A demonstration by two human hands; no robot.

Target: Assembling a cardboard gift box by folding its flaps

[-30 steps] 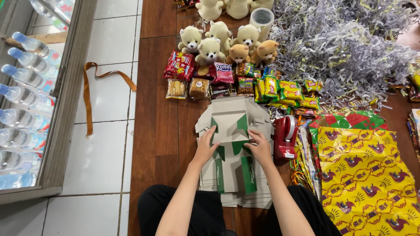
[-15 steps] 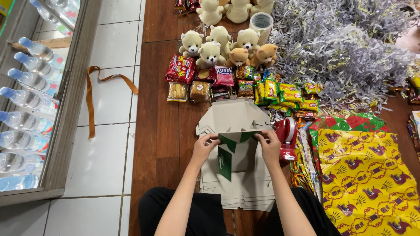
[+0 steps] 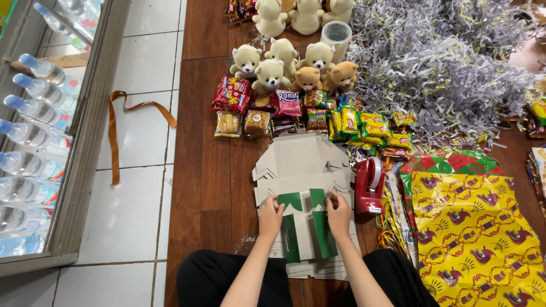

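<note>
A flat grey cardboard box blank [image 3: 301,165] with green printed panels lies on the wooden floor in front of my crossed legs. My left hand [image 3: 271,215] presses on its left green flap. My right hand [image 3: 339,214] pinches the right green flap beside it. Both hands rest on the top sheet of a small stack of similar blanks.
A red tape dispenser [image 3: 369,185] stands right of the blank. Snack packets [image 3: 284,113], several teddy bears [image 3: 284,62] and a tape roll [image 3: 336,34] lie beyond. Shredded paper [image 3: 443,68] fills the upper right, patterned wrapping paper [image 3: 472,239] the lower right. A bottle fridge [image 3: 40,136] stands left.
The raised, half-folded flaps of the blank have been pushed down flatter. Both hands moved slightly toward me and closer together on the green panels.
</note>
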